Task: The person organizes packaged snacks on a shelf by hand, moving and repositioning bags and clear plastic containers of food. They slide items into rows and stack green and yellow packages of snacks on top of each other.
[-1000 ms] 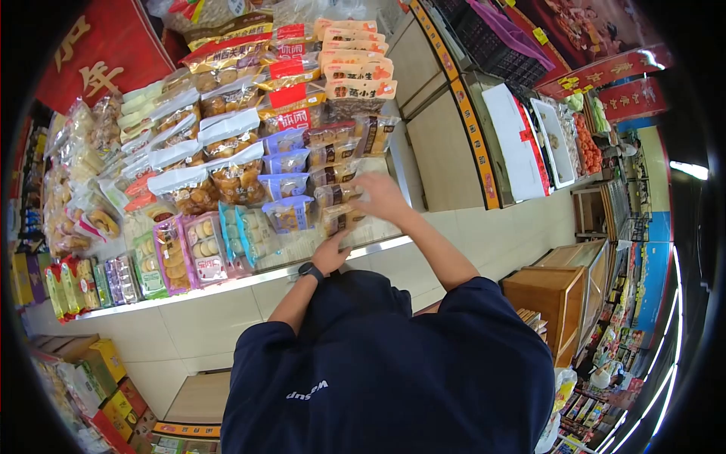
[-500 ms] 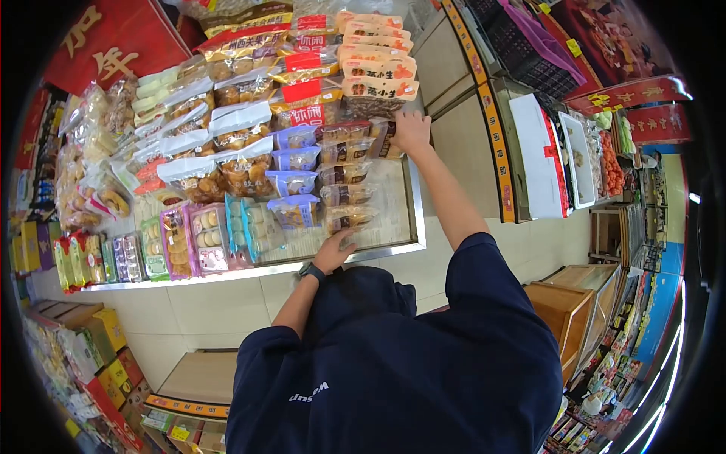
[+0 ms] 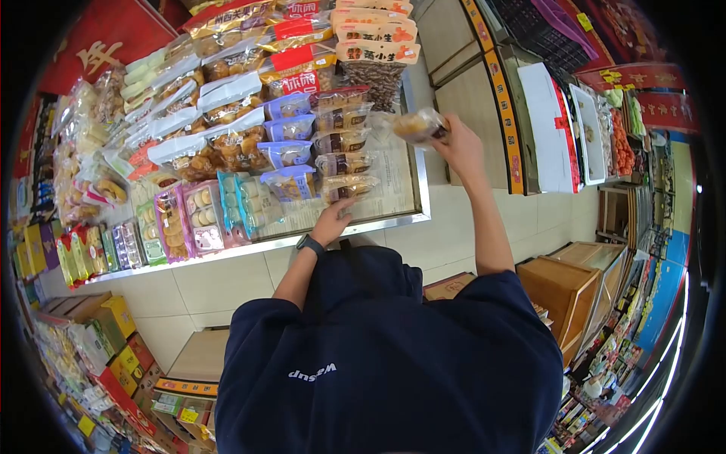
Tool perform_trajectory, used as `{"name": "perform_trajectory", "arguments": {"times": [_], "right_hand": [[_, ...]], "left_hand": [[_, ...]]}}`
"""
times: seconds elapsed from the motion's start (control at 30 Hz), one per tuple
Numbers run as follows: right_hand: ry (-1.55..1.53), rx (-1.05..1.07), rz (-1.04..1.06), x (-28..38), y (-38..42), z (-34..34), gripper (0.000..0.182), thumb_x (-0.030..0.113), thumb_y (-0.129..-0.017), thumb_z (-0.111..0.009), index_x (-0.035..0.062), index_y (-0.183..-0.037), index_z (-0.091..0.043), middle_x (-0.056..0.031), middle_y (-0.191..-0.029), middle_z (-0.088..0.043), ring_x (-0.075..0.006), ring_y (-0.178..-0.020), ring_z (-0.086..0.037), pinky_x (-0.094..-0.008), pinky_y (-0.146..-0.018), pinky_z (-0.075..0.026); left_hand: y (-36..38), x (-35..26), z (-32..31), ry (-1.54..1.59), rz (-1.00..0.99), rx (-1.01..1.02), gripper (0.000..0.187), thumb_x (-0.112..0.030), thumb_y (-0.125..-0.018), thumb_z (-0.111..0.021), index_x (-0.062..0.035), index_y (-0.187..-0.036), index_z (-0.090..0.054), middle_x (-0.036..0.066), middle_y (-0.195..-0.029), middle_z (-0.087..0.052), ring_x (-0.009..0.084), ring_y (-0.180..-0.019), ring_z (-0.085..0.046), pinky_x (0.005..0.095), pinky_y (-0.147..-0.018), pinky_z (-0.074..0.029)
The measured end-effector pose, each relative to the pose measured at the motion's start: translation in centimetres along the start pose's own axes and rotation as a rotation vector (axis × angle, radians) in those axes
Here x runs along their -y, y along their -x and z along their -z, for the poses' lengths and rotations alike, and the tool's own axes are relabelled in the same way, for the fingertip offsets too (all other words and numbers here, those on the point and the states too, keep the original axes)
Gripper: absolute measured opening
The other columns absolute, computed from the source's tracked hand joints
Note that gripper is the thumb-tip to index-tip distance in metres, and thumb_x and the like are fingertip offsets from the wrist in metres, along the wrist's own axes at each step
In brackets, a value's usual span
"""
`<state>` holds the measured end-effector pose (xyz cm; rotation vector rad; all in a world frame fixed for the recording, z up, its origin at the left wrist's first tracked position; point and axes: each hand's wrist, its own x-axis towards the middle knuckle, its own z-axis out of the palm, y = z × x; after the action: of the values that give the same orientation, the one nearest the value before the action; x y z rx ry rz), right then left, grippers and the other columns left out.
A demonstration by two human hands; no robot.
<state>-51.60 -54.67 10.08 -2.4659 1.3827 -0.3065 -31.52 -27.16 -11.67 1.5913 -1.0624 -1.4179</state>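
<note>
My right hand [image 3: 460, 147] is closed on one end of a clear pastry packet [image 3: 416, 126], lifted over the right part of the display table. Something brown shows inside its plastic. My left hand [image 3: 331, 222] rests by the table's front edge, fingers stretched out, with the fingertips right at the nearest packet [image 3: 349, 187] in a column of brown-labelled pastry packets [image 3: 340, 141]. Left of that column stand purple-topped snack bags [image 3: 290, 184]. Behind it, bags of small brown nuts or beans [image 3: 372, 77] carry cream headers.
Silver metal trim [image 3: 378, 227] edges the display table. Larger pastry bags [image 3: 234, 147] and trays of round biscuits [image 3: 204, 217] fill its left side. A white box [image 3: 546, 129] stands on the counter at right, with a wooden crate [image 3: 558, 299] below.
My right hand has come off the table's back right area, moving right and toward me with a pastry packet in it. My left hand has shifted slightly up to the nearest packet.
</note>
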Motion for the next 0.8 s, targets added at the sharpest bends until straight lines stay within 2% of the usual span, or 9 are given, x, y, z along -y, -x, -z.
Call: {"name": "perform_trajectory", "arguments": {"times": [0.07, 0.17, 0.27, 0.37, 0.47, 0.57, 0.6, 0.7, 0.8], "right_hand": [[0.001, 0.017, 0.079, -0.8, 3.9, 1.6, 0.051, 0.012, -0.075, -0.084, 0.0096, -0.122, -0.063, -0.0153, -0.107, -0.072, -0.0386, -0.102, -0.067, -0.0447, -0.085, -0.054], [0.052, 0.13, 0.144, 0.5, 10.0, 1.8, 0.051, 0.007, -0.071, -0.081, 0.0092, -0.119, -0.063, -0.0113, -0.114, -0.069, -0.0342, -0.108, -0.064, -0.0434, -0.09, -0.054], [-0.017, 0.201, 0.248, 4.2, 13.7, -1.1, 0.057, 0.006, -0.069, -0.083, 0.0099, -0.123, -0.064, -0.0116, -0.117, -0.068, -0.0339, -0.111, -0.063, -0.0439, -0.092, -0.054], [-0.05, 0.227, 0.327, 7.8, 14.6, -5.2, 0.055, 0.007, -0.068, -0.081, 0.0103, -0.12, -0.063, -0.0096, -0.112, -0.067, -0.032, -0.107, -0.064, -0.0433, -0.088, -0.054], [-0.015, 0.151, 0.384, 10.4, 14.4, -9.9, 0.049, 0.008, -0.069, -0.076, 0.0109, -0.115, -0.063, -0.0075, -0.106, -0.065, -0.0305, -0.101, -0.063, -0.043, -0.085, -0.055], [0.014, 0.105, 0.38, 10.8, 14.7, -14.4, 0.048, 0.008, -0.069, -0.076, 0.0115, -0.114, -0.062, -0.0069, -0.106, -0.064, -0.0299, -0.1, -0.062, -0.0431, -0.084, -0.055], [0.014, 0.1, 0.372, 11.5, 14.6, -14.8, 0.049, 0.008, -0.068, -0.076, 0.0117, -0.115, -0.062, -0.0071, -0.107, -0.064, -0.03, -0.1, -0.062, -0.0432, -0.084, -0.055], [-0.005, 0.17, 0.347, 11.6, 14.3, -14.2, 0.054, 0.008, -0.068, -0.078, 0.0117, -0.119, -0.061, -0.0076, -0.111, -0.062, -0.0299, -0.102, -0.061, -0.0425, -0.086, -0.054], [-0.077, 0.237, 0.381, 10.6, 14.2, -14.3, 0.059, 0.009, -0.068, -0.081, 0.011, -0.123, -0.059, -0.0085, -0.113, -0.061, -0.0312, -0.105, -0.061, -0.0423, -0.089, -0.053]], "left_hand": [[0.0, 0.0, 0.1, 0.009, -0.015, 0.034, 0.047, -0.009, -0.095, -0.062, -0.0069, -0.141, -0.057, 0.011, -0.138, -0.064, 0.0241, -0.126, -0.061, 0.0363, -0.099, -0.05], [-0.4, 0.8, 0.1, 0.036, -0.066, 0.056, 0.049, -0.004, -0.094, -0.06, -0.0057, -0.143, -0.055, 0.01, -0.141, -0.061, 0.0247, -0.128, -0.06, 0.0385, -0.101, -0.05], [-0.7, 1.2, 0.4, 0.03, -0.085, 0.092, 0.047, -0.005, -0.093, -0.056, -0.0026, -0.14, -0.058, 0.017, -0.134, -0.066, 0.0303, -0.125, -0.062, 0.0399, -0.103, -0.05], [-0.7, 1.9, 2.2, -0.386, -0.06, 0.186, 0.045, -0.011, -0.091, -0.056, -0.0006, -0.134, -0.061, 0.025, -0.121, -0.069, 0.0388, -0.117, -0.065, 0.0431, -0.101, -0.051], [1.3, 1.3, 4.3, -0.563, 0.045, 0.113, 0.043, -0.019, -0.087, -0.059, 0.001, -0.125, -0.066, 0.029, -0.11, -0.07, 0.0453, -0.108, -0.066, 0.0479, -0.098, -0.051], [3.5, -0.3, 5.7, -0.647, 0.094, 0.093, 0.043, -0.025, -0.086, -0.063, 0.0025, -0.119, -0.067, 0.029, -0.109, -0.07, 0.0458, -0.104, -0.066, 0.0514, -0.093, -0.052], [4.1, -0.2, 5.8, -0.593, 0.069, 0.047, 0.046, -0.031, -0.088, -0.066, 0.0044, -0.116, -0.065, 0.031, -0.107, -0.07, 0.0458, -0.102, -0.067, 0.0512, -0.091, -0.053], [5.0, -0.4, 5.3, -0.525, 0.039, 0.025, 0.051, -0.037, -0.088, -0.068, 0.004, -0.119, -0.064, 0.03, -0.107, -0.07, 0.046, -0.101, -0.067, 0.0511, -0.09, -0.053], [4.9, -1.1, 4.1, -0.483, -0.011, 0.007, 0.057, -0.045, -0.087, -0.07, 0.0028, -0.119, -0.064, 0.027, -0.104, -0.071, 0.043, -0.097, -0.069, 0.0499, -0.084, -0.055]]}}
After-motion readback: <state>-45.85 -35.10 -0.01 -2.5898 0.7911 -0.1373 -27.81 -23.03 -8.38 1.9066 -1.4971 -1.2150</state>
